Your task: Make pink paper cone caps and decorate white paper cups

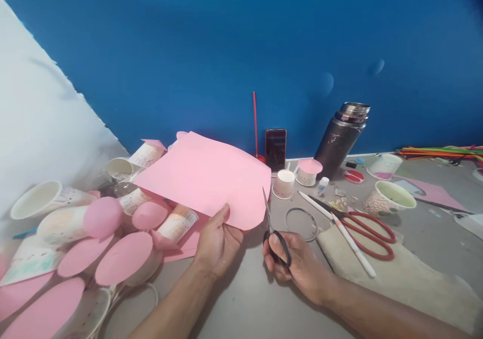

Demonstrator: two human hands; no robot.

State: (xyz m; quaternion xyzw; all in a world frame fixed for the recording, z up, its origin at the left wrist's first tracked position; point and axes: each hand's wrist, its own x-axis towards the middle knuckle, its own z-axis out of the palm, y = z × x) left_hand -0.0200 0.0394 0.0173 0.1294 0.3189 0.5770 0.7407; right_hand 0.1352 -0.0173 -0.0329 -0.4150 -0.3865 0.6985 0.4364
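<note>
My left hand (218,242) pinches the near edge of a pink paper sheet (206,175), thumb on top, and holds it lifted and tilted over the grey table (245,299). My right hand (292,262) grips small black-handled scissors (272,224), thumb through a loop. Their blades point up, close to the sheet's rounded right corner. Both forearms come in from the bottom edge.
Several paper cups capped with pink discs (124,258) lie piled at left. Red-handled scissors (368,228) and a white pen (352,243) rest on a cloth (407,273) at right. A steel flask (341,135), a phone (275,149), small cups (284,183) and a wire ring (302,223) stand behind.
</note>
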